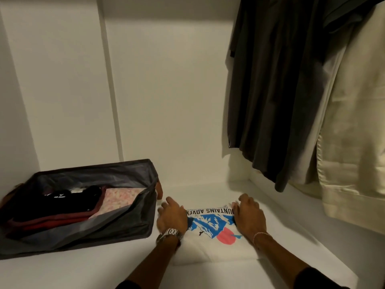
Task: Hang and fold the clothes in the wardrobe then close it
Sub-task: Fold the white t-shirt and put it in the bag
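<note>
On the wardrobe shelf (291, 230), at 6 o'clock of the view, sits a folded white graphic tee (210, 232), print side up. Left hand (171, 219) and right hand (249, 216) lie palm-down on its two sides, apart, fingers slightly bent, gripping nothing; likely flattening the fold so it holds. Grey fabric bin (87, 205) at 9 o'clock already holds folded items, so the tee gets its own spot beside it. Dark shirt (277, 90) and cream garment (354, 132) hang at 2 o'clock, clear of the tee.
</note>
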